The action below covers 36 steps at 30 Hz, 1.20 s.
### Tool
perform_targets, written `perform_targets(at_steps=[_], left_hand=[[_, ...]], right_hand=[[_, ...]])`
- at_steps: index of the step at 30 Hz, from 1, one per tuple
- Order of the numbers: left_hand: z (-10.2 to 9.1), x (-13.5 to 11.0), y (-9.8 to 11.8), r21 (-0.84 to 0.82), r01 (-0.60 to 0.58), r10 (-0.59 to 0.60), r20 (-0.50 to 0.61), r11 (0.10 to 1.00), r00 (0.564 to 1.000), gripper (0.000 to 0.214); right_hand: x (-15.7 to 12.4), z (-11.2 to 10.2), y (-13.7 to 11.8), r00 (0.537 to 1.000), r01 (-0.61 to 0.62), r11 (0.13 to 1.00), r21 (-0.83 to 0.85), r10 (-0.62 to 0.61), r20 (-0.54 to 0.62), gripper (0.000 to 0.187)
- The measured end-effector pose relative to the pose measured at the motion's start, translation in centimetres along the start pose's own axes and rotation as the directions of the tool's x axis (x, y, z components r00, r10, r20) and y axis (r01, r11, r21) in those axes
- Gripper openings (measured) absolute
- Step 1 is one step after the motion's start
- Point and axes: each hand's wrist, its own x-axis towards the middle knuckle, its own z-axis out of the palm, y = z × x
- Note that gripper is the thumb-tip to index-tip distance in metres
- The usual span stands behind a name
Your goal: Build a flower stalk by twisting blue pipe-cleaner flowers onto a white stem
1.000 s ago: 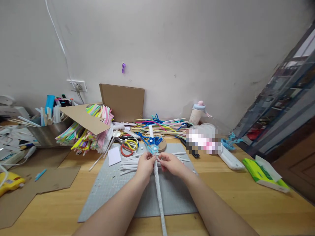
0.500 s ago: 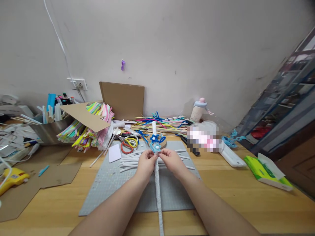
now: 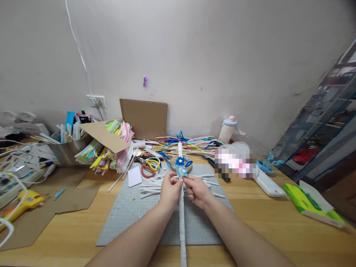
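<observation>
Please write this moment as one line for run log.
left hand: pinching white stem near top | right hand: close below light-blue flower, grip unclear | beneath: gray mat

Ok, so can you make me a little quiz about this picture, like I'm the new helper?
1. Pick one. The two flowers between the left hand and the bottle side of the table are:
a) blue
b) red
c) yellow

2. True or false: the bottle stands to the right of the upright cardboard panel.

3. Look and tell: what colour is the long strip that runs from between the left hand and the right hand toward the person?

Key: 1. a, one darker and one lighter; 2. true; 3. white.
</observation>
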Motion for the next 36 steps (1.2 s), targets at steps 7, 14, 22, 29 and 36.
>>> perform_targets(at_steps=[7,14,22,29,36], left_hand=[[0.7,-0.9,-0.3,-0.091,0.277,-0.261,0.156,0.957,0.953,0.028],[0.7,-1.2,0.9,-0.187,0.348,-0.279,0.318,0.919,0.906,0.026],[0.5,-1.0,0.8,-0.089,0.255,-0.21,0.35,0.963,0.913,0.031],[0.6,-1.4,1.1,-0.042,0.135,-0.116,0.308,0.99,0.944,0.035],[0.9,-1.7,1.0,0.001,0.111,-0.106,0.306,0.994,0.946,0.036]], right_hand=[[0.1,0.0,0.3,0.998,0.031,0.999,0.022,-0.029,-0.057,0.033],[-0.2,0.2,0.0,0.994,0.071,0.997,0.031,-0.068,-0.087,0.03],[-0.4,0.5,-0.3,0.989,0.114,0.993,0.012,-0.113,-0.091,0.032],[-0.7,0.7,-0.4,0.99,0.134,0.991,-0.013,-0.134,-0.035,0.032],[-0.5,0.7,-0.2,0.988,0.153,0.988,0.005,-0.153,-0.034,0.03]])
